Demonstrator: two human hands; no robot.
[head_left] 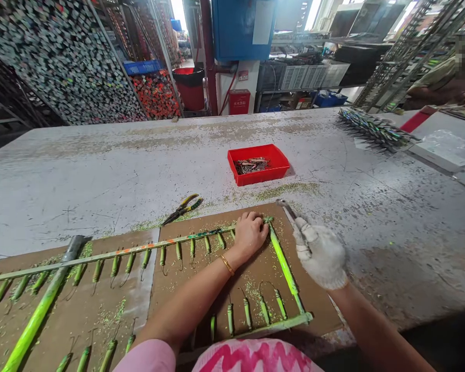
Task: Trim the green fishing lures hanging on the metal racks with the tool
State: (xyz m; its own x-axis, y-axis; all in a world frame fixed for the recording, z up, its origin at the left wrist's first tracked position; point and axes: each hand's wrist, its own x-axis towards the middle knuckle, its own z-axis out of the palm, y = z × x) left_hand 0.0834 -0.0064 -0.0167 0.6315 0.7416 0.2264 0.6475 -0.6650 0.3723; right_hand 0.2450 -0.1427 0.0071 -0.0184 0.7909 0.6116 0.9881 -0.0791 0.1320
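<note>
A frame [281,253] of yellow-green painted bars lies on brown cardboard [178,305]. Rows of small green pieces with thin wire hooks [178,251] hang from its long rails. My bare left hand [251,235] is closed over the far rail near its right corner, hiding the pieces under the fingers. Just right of that corner, my right hand [321,253], in a white knitted glove, grips a slim metal tool [290,211] with a small, blunt head pointing away from me. The tool's head is apart from the frame; its exact kind is unclear.
Pliers [183,208] with yellow-black handles lie beyond the cardboard. A red bin [258,164] holds small metal parts. Green flakes litter the table [120,165]. At the far right are a bundle of dark, shiny strips [372,129] and another person [442,82].
</note>
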